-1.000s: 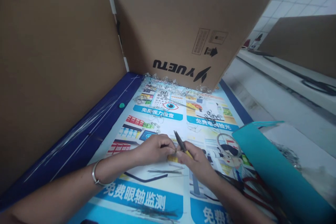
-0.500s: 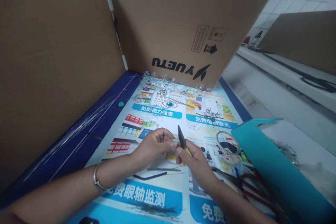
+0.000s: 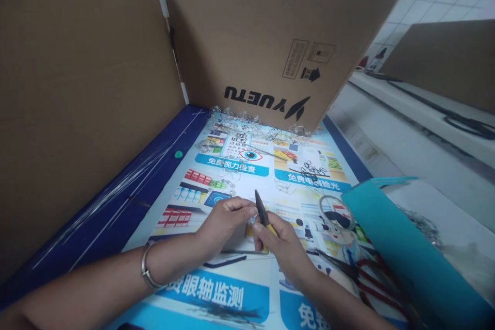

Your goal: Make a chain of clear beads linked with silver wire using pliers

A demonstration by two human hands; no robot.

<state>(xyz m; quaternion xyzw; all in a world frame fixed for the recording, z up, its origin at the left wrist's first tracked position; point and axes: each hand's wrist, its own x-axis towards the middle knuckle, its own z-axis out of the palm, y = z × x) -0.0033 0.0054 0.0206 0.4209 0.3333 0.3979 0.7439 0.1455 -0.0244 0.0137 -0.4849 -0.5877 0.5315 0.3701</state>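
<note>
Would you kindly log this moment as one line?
right hand: grips yellow-handled metal pliers | left hand: pinched at pliers tip | under: blue printed poster

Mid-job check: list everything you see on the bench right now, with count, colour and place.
pliers: one, black tip, yellow handles, in the right hand
poster mat: one, blue-white print, covering the table
cardboard panels: three, brown, left, back, far right
clear pieces: a heap, transparent, at the back panel's foot
black rings: small cluster, black, mid-mat
thin wires: a bundle, silver, on the mat's dark blue left border
paper bag: one, teal, right
bracelet: one, silver, left wrist
left hand: fingertips pinched beside the pliers tip
right hand: gripping the pliers
</note>
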